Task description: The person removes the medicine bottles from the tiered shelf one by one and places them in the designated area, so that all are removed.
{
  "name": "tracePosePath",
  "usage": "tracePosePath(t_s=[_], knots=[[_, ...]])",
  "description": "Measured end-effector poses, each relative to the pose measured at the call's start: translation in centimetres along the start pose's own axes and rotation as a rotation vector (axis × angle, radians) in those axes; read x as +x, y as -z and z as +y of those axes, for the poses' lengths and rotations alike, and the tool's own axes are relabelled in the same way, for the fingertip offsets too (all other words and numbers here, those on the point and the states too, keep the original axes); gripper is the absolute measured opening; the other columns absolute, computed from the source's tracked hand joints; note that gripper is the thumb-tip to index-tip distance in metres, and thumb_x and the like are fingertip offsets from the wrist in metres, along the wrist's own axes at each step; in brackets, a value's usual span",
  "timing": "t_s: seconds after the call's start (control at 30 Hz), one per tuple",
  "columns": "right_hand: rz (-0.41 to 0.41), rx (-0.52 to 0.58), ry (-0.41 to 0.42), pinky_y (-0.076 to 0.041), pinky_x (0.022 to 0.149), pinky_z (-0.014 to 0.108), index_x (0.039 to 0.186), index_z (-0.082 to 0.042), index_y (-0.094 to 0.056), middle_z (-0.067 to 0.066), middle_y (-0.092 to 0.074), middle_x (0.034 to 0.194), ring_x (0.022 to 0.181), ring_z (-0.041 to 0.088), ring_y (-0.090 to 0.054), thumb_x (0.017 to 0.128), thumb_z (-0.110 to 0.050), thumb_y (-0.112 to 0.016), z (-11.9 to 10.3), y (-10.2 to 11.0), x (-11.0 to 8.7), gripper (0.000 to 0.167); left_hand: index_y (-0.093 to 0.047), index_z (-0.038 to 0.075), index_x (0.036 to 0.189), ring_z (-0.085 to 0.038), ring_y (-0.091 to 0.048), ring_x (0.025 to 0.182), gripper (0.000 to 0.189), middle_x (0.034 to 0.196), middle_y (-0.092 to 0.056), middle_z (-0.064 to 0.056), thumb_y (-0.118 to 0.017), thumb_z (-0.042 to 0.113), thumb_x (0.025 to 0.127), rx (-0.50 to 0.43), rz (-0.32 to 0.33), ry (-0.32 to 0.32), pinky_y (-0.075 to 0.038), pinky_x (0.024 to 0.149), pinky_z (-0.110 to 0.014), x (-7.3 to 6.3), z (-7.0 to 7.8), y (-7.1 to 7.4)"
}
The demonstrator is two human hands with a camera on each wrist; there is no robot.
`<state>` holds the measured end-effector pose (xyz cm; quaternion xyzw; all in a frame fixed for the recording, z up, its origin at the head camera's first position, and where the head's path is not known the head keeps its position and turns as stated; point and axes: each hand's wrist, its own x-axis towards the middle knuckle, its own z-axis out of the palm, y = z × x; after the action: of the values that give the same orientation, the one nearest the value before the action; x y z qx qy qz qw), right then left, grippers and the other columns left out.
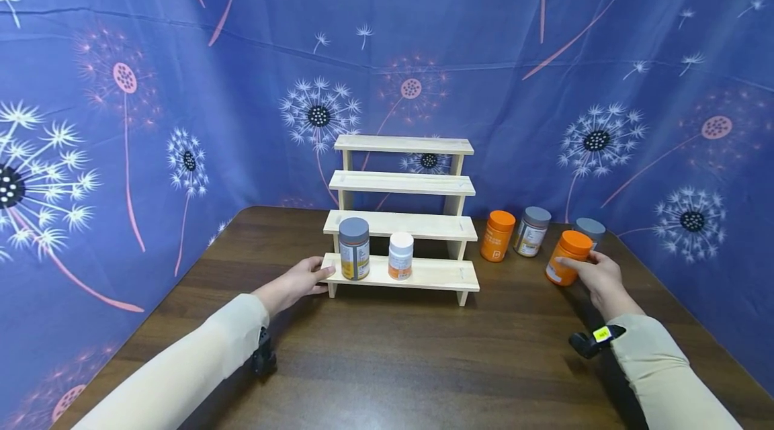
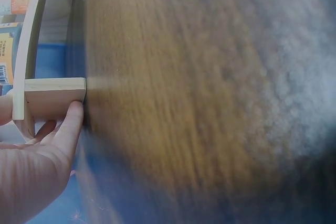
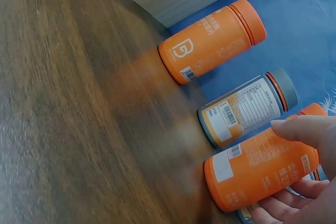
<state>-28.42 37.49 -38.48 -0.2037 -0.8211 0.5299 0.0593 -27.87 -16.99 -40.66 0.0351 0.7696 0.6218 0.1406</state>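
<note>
- Presently the right hand [image 1: 607, 287] holds an orange bottle [image 3: 252, 174] at the right of the table [image 1: 423, 363], thumb on the near side and fingers curled round the far side; whether its base touches the tabletop, I cannot tell.
- Close behind that hand stands a blue-grey-lidded bottle [image 1: 589, 228], partly hidden.
- Just left of the held bottle stands a grey-lidded bottle [image 1: 531, 234], and left of that a second orange bottle [image 1: 497, 238], both upright and near the stand's right side.
- Well apart from the right hand, the left hand [image 1: 295, 284] grips the left end of the wooden stand [image 1: 432, 273], thumb at the bottom step's edge, a fingertip against the leg below.
- On that bottom step, nearest the left hand, stands a tall grey-lidded jar [image 1: 354, 252]; a smaller white-lidded bottle [image 1: 400, 258] stands to its right, apart from it.
- Both hands lie on opposite sides of the stand.
</note>
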Motion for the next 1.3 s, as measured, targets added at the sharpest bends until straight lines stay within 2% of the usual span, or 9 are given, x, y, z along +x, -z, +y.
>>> tracePosePath(t_s=[0.3,0.6,0.9,1.03,1.3], knots=[[0.016,0.027,0.024,-0.022,0.118,0.059,0.151,0.006,-0.012,0.031,-0.015,0.156,0.142,0.047,-0.021,0.093,-0.035,-0.061,-0.4,0.5,-0.9,0.087,-0.032,-0.016,0.137,-0.020,-0.058,0.104,0.044,0.123,-0.052,-0.025,-0.044,0.009,0.103,0.034,0.008,-0.005,-0.051,0.102,-0.046,-0.1,-0.1,0.0],[0.100,-0.044,0.123,-0.036,0.112,0.054,0.152,0.003,-0.017,0.029,-0.026,0.154,0.136,0.042,-0.033,0.095,-0.030,-0.060,-2.0,0.2,-1.8,0.079,-0.033,-0.016,0.137,-0.022,-0.057,0.107,0.044,0.126,-0.050,-0.027,-0.044,0.009,0.103,0.048,0.006,-0.001,-0.051,0.101,-0.046,-0.3,-0.1,0.1],[0.186,-0.095,0.243,-0.028,0.116,0.057,0.153,0.000,-0.017,0.026,-0.026,0.155,0.139,0.045,-0.028,0.092,-0.034,-0.063,-4.2,1.1,-3.2,0.084,-0.035,-0.013,0.137,-0.022,-0.058,0.106,0.044,0.126,-0.051,-0.026,-0.046,0.011,0.103,0.042,0.018,0.000,-0.052,0.101,-0.044,-0.3,-0.3,-0.3],[0.197,-0.089,0.271,-0.027,0.117,0.055,0.153,-0.003,-0.018,0.024,-0.028,0.155,0.139,0.044,-0.029,0.092,-0.035,-0.065,-4.8,0.9,-3.7,0.083,-0.037,-0.013,0.136,-0.021,-0.059,0.104,0.041,0.122,-0.054,-0.024,-0.046,0.010,0.102,0.028,0.039,-0.001,-0.052,0.100,-0.044,-0.3,-0.6,-0.4],[0.164,-0.067,0.274,-0.032,0.115,0.051,0.154,-0.005,-0.019,0.023,-0.030,0.154,0.138,0.041,-0.033,0.091,-0.040,-0.065,-5.8,-0.1,-4.6,0.085,-0.034,-0.014,0.138,-0.023,-0.057,0.108,0.044,0.126,-0.051,-0.026,-0.045,0.012,0.103,0.043,0.014,-0.006,-0.050,0.103,-0.046,-0.1,-0.3,0.1]])
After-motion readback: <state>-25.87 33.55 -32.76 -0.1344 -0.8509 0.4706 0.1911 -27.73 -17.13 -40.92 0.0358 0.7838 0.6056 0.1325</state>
